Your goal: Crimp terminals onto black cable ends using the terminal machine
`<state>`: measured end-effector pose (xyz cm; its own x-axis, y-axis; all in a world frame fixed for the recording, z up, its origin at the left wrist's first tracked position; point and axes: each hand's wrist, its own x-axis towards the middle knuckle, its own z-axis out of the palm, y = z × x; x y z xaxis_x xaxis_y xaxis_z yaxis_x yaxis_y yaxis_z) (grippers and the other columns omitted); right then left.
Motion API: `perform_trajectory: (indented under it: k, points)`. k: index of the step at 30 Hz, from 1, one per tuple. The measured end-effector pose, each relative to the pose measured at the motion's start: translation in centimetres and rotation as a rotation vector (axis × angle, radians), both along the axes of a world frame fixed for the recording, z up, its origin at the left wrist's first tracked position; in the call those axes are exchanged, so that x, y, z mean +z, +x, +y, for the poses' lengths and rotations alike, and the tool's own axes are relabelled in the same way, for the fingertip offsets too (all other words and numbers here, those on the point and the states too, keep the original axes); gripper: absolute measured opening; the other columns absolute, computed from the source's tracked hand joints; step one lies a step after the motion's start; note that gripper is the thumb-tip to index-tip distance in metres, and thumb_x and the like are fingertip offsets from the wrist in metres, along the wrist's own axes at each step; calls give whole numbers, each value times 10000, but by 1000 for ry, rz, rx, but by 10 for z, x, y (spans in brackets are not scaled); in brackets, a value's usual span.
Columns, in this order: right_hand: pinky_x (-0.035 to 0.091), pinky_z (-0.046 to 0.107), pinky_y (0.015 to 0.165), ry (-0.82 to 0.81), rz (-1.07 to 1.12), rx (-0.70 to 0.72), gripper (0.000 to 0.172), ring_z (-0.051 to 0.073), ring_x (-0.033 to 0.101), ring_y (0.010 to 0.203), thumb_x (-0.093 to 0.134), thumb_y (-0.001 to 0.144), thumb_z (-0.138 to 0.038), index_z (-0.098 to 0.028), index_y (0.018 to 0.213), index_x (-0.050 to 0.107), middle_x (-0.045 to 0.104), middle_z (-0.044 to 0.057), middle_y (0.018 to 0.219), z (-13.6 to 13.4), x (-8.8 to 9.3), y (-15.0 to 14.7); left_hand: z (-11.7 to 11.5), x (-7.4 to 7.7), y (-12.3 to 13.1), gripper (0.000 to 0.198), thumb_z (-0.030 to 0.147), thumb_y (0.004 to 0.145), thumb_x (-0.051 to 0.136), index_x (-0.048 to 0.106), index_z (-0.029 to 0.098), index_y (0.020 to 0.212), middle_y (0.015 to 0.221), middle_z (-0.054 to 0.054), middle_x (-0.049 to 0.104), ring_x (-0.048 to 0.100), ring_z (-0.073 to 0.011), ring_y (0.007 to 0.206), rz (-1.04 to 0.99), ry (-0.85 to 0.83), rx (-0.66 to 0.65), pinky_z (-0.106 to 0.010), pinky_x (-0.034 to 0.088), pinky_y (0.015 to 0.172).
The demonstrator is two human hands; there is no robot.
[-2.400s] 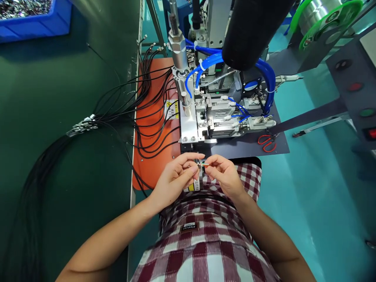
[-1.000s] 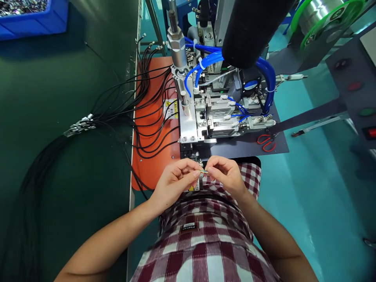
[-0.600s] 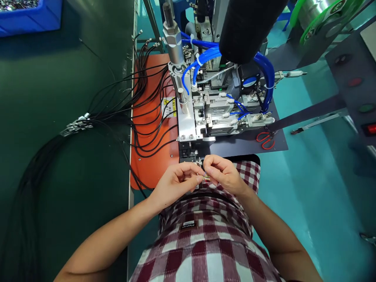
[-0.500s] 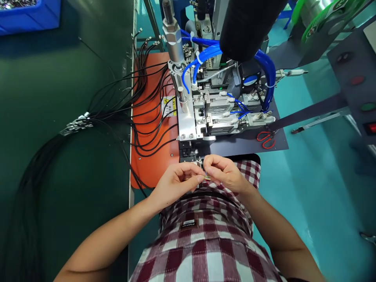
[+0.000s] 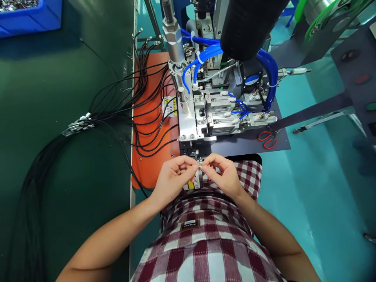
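Note:
In front of the machine's near end, my left hand (image 5: 175,177) is closed in a pinch on thin coloured wires (image 5: 200,167). From the other side, my right hand (image 5: 223,175) pinches the same wires, its fingertips almost meeting the left ones. Only a short bit of the wires shows between the fingers; the rest is hidden. Just beyond my hands stands the metal machine (image 5: 188,121) with its clamps and cylinders. Black cables (image 5: 155,147) run over the orange plate (image 5: 147,168) to the left of the machine.
A bundle of black cables with metal connectors (image 5: 78,124) lies on the dark green table (image 5: 88,196). At the top left is a blue bin (image 5: 35,19) of small metal parts. Red-handled scissors (image 5: 268,139) rest on the grey plate (image 5: 235,147). Thick blue hoses (image 5: 268,78) arch over the machine.
Both hands have moved slightly left and up toward the machine, with fingertips closer together at the wires. A yellow and white label below them has come into view.

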<state>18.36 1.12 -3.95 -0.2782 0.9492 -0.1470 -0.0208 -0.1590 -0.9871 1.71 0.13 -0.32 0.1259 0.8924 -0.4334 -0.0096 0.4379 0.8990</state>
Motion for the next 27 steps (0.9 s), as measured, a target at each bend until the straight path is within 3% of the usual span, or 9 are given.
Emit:
perform_trajectory:
  k: [8,16,23,27]
  points:
    - [351,233,504,-103,36,-59,166,91,437,549,676,799,-309,-181,735,592,528,-27,646,-2,5,-9,-4,-4,4,217,350,807,690,618,146,798,559,35,559,439,-49,460,-7,59,47,-160,312,424]
    - [364,209,460,-237,199,-107,230,69,423,478,724,756,-378,-183,758,601,523,-44,611,-6,-6,-16,-8,-8,7,220,366,830,665,612,152,833,576,38,551,453,-57,482,-8,75,77,-170,327,439]
    - [309,212,458,-172,55,-82,183,70,394,489,701,759,-314,-179,720,584,483,-53,581,-2,7,-9,-6,-7,5,238,375,820,677,608,147,817,571,38,560,444,-52,469,-29,46,1,-172,313,435]
    - [299,209,448,-253,124,-41,181,64,396,466,690,773,-322,-181,739,582,486,-59,579,-2,4,-8,-8,-7,5,220,364,842,657,594,155,814,571,44,552,454,-50,494,-65,0,15,-162,321,459]
